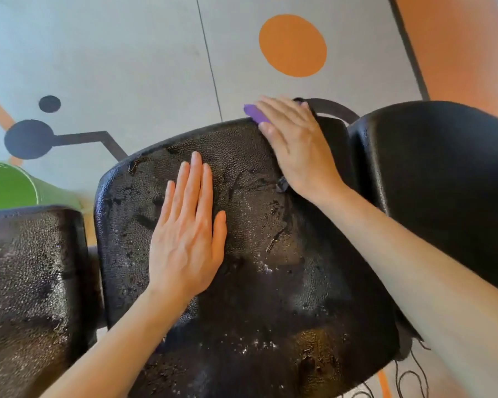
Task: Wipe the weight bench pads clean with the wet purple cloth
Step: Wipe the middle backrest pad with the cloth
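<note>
- Bright, even daylight falls from above; the grey floor (112, 53) looks washed out.
- Wet glare speckles the middle bench pad (256, 254) (strongest near its centre).
- Wide-angle distortion bends the edges.
- Slight softness and motion blur throughout.

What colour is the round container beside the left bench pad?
Green: the round container at the left edge, seen best in the head view.

Grey floor (127, 53) with orange circle (293, 45), black markings (29, 139)
</note>
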Demonstrator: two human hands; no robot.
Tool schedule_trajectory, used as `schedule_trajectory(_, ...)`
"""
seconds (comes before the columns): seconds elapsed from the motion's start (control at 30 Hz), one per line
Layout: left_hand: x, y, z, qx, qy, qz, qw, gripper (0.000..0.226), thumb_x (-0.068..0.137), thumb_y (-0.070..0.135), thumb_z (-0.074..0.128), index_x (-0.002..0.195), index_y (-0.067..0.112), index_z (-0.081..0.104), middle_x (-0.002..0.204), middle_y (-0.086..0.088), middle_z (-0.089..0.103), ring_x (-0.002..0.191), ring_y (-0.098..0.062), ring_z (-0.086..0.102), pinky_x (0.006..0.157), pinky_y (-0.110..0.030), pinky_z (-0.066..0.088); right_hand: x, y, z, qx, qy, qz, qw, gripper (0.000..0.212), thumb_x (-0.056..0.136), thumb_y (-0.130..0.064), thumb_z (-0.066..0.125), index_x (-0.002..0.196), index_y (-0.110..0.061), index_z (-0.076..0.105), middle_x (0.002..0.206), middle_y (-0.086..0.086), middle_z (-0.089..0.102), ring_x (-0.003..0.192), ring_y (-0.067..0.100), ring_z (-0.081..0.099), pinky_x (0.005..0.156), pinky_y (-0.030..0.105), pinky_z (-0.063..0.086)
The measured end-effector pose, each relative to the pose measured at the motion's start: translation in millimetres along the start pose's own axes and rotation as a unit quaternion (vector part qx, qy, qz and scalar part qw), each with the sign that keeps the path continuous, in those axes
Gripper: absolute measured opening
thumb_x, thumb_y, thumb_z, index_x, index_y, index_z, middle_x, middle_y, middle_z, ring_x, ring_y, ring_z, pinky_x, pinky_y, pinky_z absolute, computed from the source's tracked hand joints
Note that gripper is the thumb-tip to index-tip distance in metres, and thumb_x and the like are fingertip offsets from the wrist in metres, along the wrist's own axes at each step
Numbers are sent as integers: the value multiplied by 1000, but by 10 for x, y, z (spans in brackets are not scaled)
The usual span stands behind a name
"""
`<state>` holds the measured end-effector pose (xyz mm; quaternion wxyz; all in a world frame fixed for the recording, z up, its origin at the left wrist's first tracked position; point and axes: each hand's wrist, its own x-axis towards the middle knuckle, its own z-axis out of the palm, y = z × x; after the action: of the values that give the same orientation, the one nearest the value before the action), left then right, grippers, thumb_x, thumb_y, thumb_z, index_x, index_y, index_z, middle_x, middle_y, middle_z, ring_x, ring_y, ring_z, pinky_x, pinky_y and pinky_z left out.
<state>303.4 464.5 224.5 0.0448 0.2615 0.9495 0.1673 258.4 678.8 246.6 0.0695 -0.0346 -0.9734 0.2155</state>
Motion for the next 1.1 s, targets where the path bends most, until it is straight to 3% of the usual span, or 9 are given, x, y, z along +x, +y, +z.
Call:
schedule_trajectory(0.1,-11,-1,2,-5,3,0,1000,64,103,33,26,157,5,6,166,-10,-2,154,-22,-4,126,-39,4,-96,210,-160,32,55,204,977,42,104,-25,35,140,-10,48,150,5,44,146,21,27,123,41,10)
schedule_trajectory(0.13,-8,-3,2,-4,4,-2,1000,64,103,33,27,157,5,6,166,-10,-2,154,-22,-3,126,-39,4,-27,50,-56,13,59,195,979,43,103,-26,34,139,-8,49,149,5,45,146,22,28,121,40,9)
schedule_trajectory(0.23,-6,8,5,3,5,-3,1000,64,103,33,26,157,5,7,166,-10,-2,154,-21,-4,126,-37,1,152,-412,248,12,-3,-17,1000,40,98,-25,42,129,-6,59,137,8,58,134,26,46,114,37,18)
schedule_trajectory(0.3,-8,4,9,1,4,-3,1000,64,103,34,25,157,6,6,166,-10,-3,154,-20,-5,126,-36,0,141,-324,183,19,-56,-78,995,40,99,-25,44,133,-7,57,137,6,58,132,23,47,117,38,23)
schedule_trajectory(0.5,-11,-3,21,-12,15,2,1000,64,103,34,26,157,7,5,166,-9,-3,154,-20,-4,126,-37,1,-2,332,-168,89,39,172,980,40,104,-22,37,140,-10,48,150,4,44,148,20,22,123,40,11)
schedule_trajectory(0.7,-16,-11,34,-10,20,5,1000,64,103,33,27,157,6,6,166,-10,-1,154,-21,-3,126,-38,2,-1046,12,-84,50,8,66,997,46,104,-15,36,149,-7,32,160,8,23,151,26,11,124,45,6)
schedule_trajectory(0.83,-12,5,33,-7,21,2,1000,64,103,33,26,157,6,7,166,-10,0,154,-22,-2,126,-38,3,-2021,-207,-127,2,-37,87,996,49,103,-19,38,151,-16,25,161,-2,19,151,16,9,124,43,10)
schedule_trajectory(0.97,-5,13,33,0,24,-2,1000,63,103,34,24,157,7,6,166,-10,0,154,-21,-2,126,-36,0,-1030,-95,-18,-39,-20,89,995,54,103,-38,27,153,-17,23,162,3,16,151,22,7,123,41,3)
schedule_trajectory(1.1,-11,16,44,-1,29,-2,1000,63,103,34,24,157,7,7,166,-10,0,154,-21,-2,126,-34,-2,-864,-16,26,-45,5,79,996,51,105,-26,30,153,-14,23,162,5,16,151,24,6,124,45,5)
